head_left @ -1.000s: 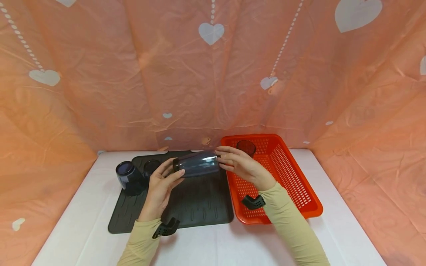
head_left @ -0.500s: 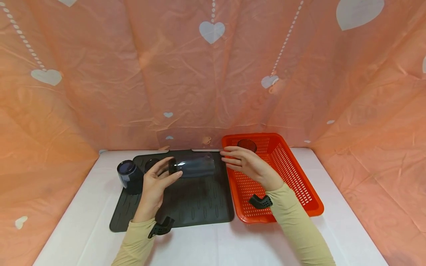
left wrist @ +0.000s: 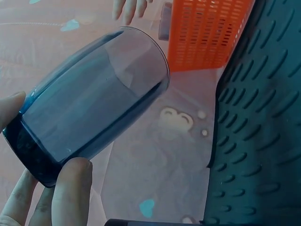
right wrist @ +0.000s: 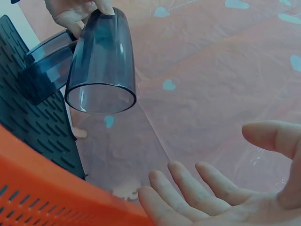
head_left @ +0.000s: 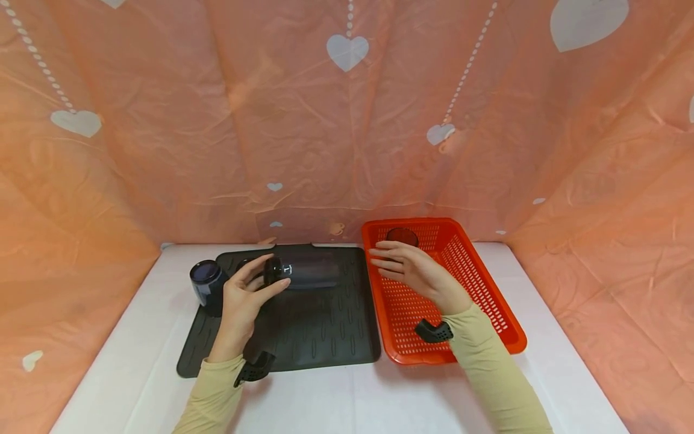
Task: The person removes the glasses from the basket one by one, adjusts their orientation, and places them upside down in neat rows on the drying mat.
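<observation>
Held glass (head_left: 317,272): on its side above black mat (head_left: 303,337), toward 1 o'clock; left hand (head_left: 241,301) pinches its base
Right hand (head_left: 420,274): fingers extended, holding nothing, over red basket (head_left: 398,337) at mat's 3
Other glasses (head_left: 208,290): 3. Two at mat's 10 (one mostly behind left hand), one at basket's 11
Vs 1 s ago: held glass shifted toward 9; right hand now off its rim

Smooth glossy tumbler (left wrist: 89,103), ribbed mat (head_left: 325,328); plastic basket (head_left: 470,271)
</observation>
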{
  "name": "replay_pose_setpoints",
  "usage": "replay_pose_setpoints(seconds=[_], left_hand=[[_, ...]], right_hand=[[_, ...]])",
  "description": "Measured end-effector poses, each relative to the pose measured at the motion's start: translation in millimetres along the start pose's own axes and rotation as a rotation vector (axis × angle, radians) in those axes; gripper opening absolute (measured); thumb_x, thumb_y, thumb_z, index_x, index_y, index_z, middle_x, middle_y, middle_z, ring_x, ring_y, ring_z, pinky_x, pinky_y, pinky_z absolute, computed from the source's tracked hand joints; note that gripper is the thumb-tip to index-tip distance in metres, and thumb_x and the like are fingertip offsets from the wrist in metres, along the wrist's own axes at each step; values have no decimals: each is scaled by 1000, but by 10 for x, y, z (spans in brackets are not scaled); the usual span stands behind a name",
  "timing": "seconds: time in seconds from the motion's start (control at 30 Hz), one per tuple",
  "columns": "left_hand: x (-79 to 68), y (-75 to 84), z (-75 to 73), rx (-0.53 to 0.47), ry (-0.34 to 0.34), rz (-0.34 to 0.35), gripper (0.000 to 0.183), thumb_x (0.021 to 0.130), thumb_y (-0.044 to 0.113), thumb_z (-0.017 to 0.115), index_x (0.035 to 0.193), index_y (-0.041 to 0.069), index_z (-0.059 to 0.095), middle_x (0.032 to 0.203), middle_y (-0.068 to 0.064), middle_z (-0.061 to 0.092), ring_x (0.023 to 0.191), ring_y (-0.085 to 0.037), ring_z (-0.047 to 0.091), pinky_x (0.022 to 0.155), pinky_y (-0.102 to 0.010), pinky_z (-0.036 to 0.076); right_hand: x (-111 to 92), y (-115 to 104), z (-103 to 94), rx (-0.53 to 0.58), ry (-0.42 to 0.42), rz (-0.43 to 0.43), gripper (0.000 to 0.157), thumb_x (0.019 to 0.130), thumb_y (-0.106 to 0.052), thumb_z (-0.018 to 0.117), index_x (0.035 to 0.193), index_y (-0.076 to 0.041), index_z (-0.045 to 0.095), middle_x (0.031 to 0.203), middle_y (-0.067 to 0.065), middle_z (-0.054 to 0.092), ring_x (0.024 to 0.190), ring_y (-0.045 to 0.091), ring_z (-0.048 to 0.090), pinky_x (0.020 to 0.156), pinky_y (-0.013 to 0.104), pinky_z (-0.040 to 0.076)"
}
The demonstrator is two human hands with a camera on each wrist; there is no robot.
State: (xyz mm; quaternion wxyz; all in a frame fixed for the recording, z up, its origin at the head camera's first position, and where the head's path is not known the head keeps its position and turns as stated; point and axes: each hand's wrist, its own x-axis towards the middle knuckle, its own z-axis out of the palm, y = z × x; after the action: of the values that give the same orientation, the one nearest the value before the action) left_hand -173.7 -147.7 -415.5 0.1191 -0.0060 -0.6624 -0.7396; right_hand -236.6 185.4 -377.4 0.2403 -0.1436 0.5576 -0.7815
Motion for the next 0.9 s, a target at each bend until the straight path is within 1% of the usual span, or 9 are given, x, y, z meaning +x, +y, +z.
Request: replay_pose_setpoints(seconds=[0.23,0.3,0.47,0.57,0.7,0.8,0.9], left_hand=[[18,-2,-46,59,16,8,60,73,8,84,129,14,61,124,-8,57,103,-20,61,78,-26,55],[22,-5,-53,76,24,19,60,73,8,84,129,15,62,124,-7,59,102,-20,61,77,-25,55],[36,-25,-73,118,44,42,61,72,6,84,128,15,62,123,-7,59,101,-19,61,74,-24,55],[42,-40,-85,143,58,51,62,71,6,85,127,16,63,124,-5,59,100,-18,61,73,-23,55],[56,-51,-105,197,54,73,63,69,10,87,127,17,64,125,-3,59,102,-18,59,74,-22,54],[70,-52,-117,231,46,83,62,69,12,87,127,18,64,122,-4,61,102,-17,58,72,-21,54],[80,-31,-111,244,48,90,62,69,11,87,126,17,64,119,-6,62,100,-17,58,71,-21,54]], right_hand=[[-38,-2,-53,13,24,9,49,103,-13,38,144,11,25,147,28,31,135,43,29,111,49,26],[-47,-3,-65,20,33,12,48,103,-13,38,144,10,27,147,28,31,136,44,28,111,49,26],[-71,6,-93,22,39,19,50,103,-15,40,145,9,25,147,27,32,136,44,25,111,48,26],[-82,14,-110,18,41,25,52,103,-16,40,146,9,22,148,27,32,136,44,26,111,48,25],[-92,16,-137,30,62,37,53,103,-16,40,147,8,20,149,27,29,137,42,27,111,47,25],[-97,8,-158,33,78,47,54,103,-16,40,147,7,20,150,26,27,136,40,31,111,46,26],[-105,-4,-179,21,75,48,54,103,-16,39,148,7,19,150,26,27,134,38,35,111,46,26]])
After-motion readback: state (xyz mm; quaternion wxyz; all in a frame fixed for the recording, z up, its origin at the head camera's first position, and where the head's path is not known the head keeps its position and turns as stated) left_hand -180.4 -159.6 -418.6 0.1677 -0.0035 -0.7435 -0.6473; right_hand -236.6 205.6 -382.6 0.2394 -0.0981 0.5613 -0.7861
